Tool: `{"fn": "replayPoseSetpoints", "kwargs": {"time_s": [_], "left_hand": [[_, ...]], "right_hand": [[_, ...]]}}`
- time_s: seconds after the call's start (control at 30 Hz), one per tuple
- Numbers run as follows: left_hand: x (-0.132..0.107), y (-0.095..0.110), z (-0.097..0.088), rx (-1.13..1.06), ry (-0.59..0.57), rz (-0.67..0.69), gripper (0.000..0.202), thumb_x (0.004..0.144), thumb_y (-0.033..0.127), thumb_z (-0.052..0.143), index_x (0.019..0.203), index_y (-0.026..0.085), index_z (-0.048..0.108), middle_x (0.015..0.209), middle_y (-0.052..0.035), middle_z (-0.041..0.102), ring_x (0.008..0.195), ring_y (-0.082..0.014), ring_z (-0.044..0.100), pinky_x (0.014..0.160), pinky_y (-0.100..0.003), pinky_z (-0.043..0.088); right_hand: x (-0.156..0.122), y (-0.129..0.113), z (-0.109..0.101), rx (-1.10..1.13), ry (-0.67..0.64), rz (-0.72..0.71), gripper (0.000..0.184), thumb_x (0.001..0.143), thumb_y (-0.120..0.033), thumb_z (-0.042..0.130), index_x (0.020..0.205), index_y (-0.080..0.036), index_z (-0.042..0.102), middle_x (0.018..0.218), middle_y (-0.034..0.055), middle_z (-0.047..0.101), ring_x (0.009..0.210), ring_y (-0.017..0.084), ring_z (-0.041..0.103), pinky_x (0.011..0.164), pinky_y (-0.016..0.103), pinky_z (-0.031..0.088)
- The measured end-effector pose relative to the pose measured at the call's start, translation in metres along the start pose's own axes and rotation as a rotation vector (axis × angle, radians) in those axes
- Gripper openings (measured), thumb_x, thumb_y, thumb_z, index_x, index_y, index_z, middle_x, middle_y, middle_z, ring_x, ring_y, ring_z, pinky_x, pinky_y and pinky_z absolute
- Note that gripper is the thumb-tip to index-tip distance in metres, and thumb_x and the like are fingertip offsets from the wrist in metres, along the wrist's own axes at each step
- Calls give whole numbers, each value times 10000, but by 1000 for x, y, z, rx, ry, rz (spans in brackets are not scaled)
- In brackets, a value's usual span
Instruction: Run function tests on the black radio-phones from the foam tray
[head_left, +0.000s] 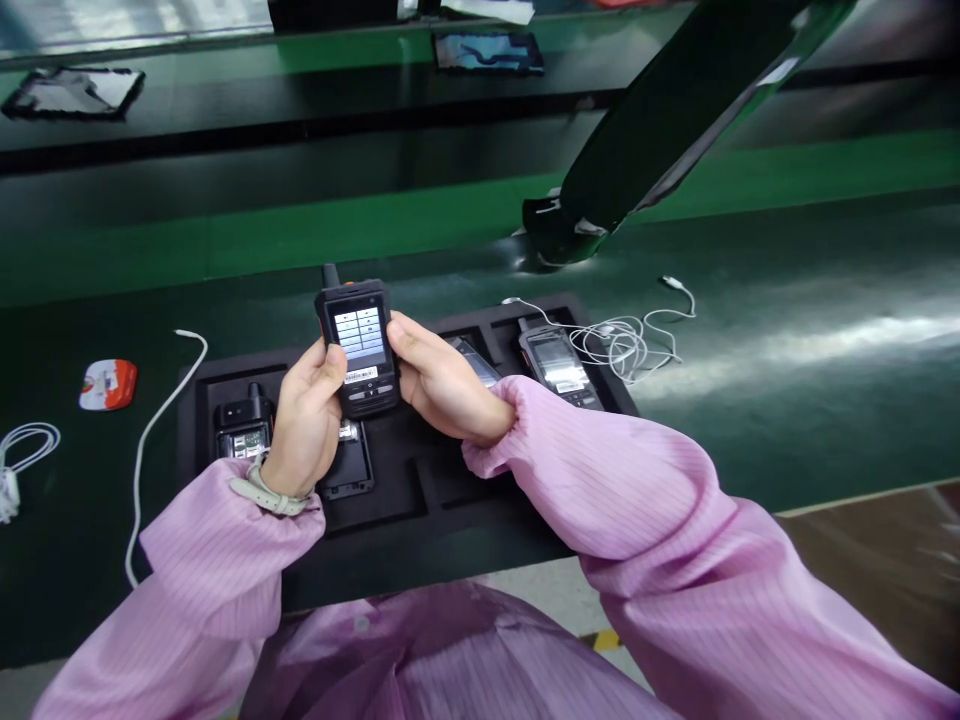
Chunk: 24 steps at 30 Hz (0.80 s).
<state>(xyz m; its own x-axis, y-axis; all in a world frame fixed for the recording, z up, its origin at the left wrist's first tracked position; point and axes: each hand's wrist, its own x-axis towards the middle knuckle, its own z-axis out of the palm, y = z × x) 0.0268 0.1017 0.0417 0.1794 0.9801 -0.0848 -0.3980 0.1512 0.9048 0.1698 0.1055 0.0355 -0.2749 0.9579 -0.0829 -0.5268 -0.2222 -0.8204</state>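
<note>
Both hands hold up a black two-way radio with a stubby antenna and a lit screen showing a grid of menu boxes. My left hand is wrapped round its left side, the thumb by the screen's lower left corner. On its right edge, my right hand grips with the thumb near the screen; its other fingers are mostly hidden. Below lies a black foam tray. In it are an opened radio at left, a black device part under the held radio, and another radio at right.
A coiled white cable spills over the tray's right end. Another white cable runs along the left, near an orange-and-white object. A dark slanted post rises behind the tray. Framed tablets lie at the back.
</note>
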Motion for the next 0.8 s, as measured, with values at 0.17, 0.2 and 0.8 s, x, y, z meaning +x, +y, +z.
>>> {"fn": "replayPoseSetpoints", "kwargs": {"time_s": [0.17,0.2,0.8], "left_hand": [[-2,-2,1,25,1,6,213,920,383,718,950,178,764,1203,-93,774,1308,-291,637,1123,-441,520],[-2,-2,1,27,0,8,228,930,383,706,1004,176,766,1224,-98,768,1313,-290,634,1126,-438,517],[-3,-5,4,-3,63,56,239,969,393,653,963,177,755,1218,-94,767,1280,-261,651,1108,-401,518]], "right_hand": [[0,2,1,5,7,16,236,989,-410,540,1079,-202,604,1224,53,698,1258,211,609,1088,369,523],[0,3,1,9,20,10,231,986,-414,554,1074,-203,590,1218,52,697,1241,206,618,1082,366,525],[1,1,-1,-114,6,69,454,848,-595,739,1024,-179,685,1086,47,747,1071,210,679,1020,360,538]]}}
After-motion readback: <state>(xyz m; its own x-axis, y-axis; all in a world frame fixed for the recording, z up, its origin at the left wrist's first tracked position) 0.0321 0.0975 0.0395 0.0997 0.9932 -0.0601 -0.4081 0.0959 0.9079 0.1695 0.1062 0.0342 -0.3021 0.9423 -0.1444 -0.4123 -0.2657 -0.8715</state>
